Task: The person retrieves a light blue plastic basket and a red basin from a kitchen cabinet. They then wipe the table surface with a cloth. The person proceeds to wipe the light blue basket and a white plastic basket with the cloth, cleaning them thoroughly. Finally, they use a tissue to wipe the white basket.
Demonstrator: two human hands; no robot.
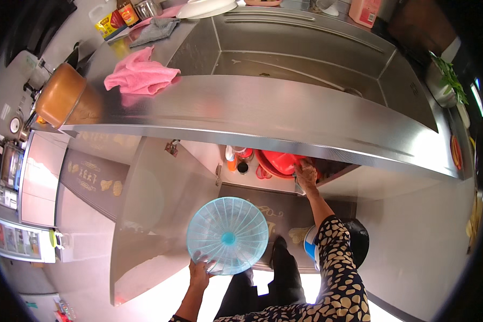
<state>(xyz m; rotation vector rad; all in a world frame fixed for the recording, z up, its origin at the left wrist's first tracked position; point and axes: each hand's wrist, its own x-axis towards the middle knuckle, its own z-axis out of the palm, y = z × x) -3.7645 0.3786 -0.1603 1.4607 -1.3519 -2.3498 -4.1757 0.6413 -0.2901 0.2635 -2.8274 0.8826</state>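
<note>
A round light-blue plastic colander (pixel 228 220) hangs over the floor in front of me. My left hand (pixel 200 270) grips its lower left rim, with the fingers partly seen through the mesh. Under the sink, my right hand (pixel 307 174) reaches into the cupboard and has its fingers at the edge of a red plastic basin (pixel 280 161). The basin sits among other red and orange bowls there. Its upper part is hidden by the counter's front edge.
The open cupboard door (pixel 158 209) stands to the left of the colander. Bottles and jars (pixel 232 159) sit inside the cupboard. Above runs the steel sink (pixel 300 51), with a pink cloth (pixel 141 72) on the counter. A dark-lidded bucket (pixel 356 241) stands right of my legs.
</note>
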